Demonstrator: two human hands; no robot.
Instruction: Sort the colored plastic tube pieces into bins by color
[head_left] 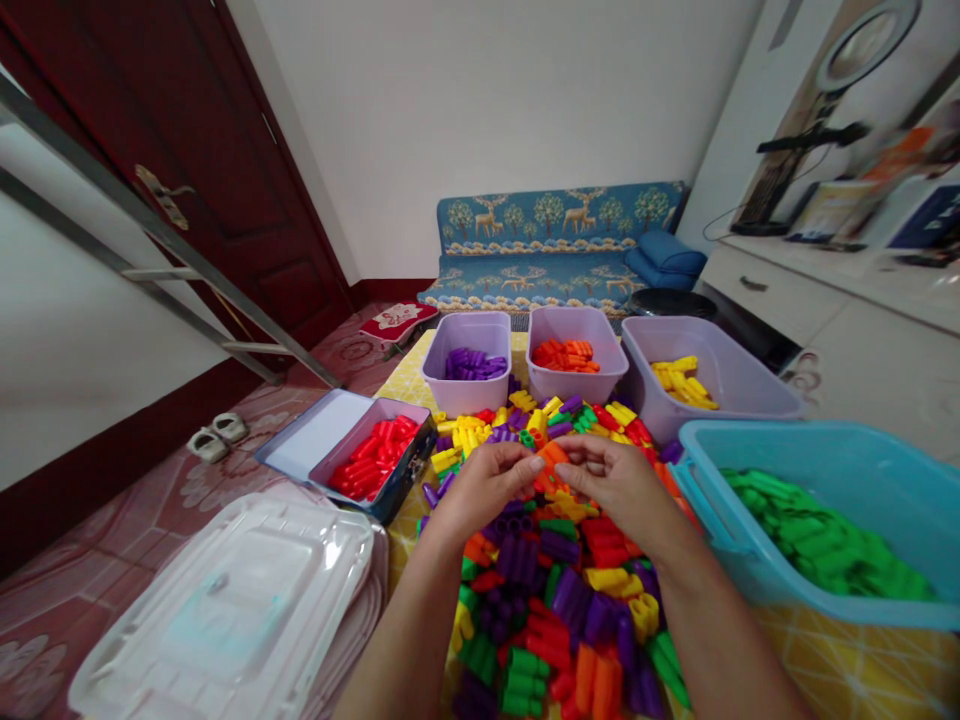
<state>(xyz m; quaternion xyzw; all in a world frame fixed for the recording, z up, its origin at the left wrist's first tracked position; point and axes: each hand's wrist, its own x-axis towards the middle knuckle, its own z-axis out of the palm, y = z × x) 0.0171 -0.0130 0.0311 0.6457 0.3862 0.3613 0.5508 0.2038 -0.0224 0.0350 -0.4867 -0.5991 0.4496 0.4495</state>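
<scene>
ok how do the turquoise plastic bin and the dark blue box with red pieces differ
The turquoise plastic bin holds green pieces; the dark blue rectangular box holds red pieces. The bin is lidless; the box has a lid folded open. The bin looks larger than the box. Both are open on top.

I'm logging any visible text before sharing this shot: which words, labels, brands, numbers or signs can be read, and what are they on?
None can be read with certainty.
Blue-and-white box at the right edge: large white letters, too blurred to read.
Pale tub beside it: any print is too blurred to tell.
Held orange piece, turquoise bin and translucent lid: no lettering visible.
</scene>
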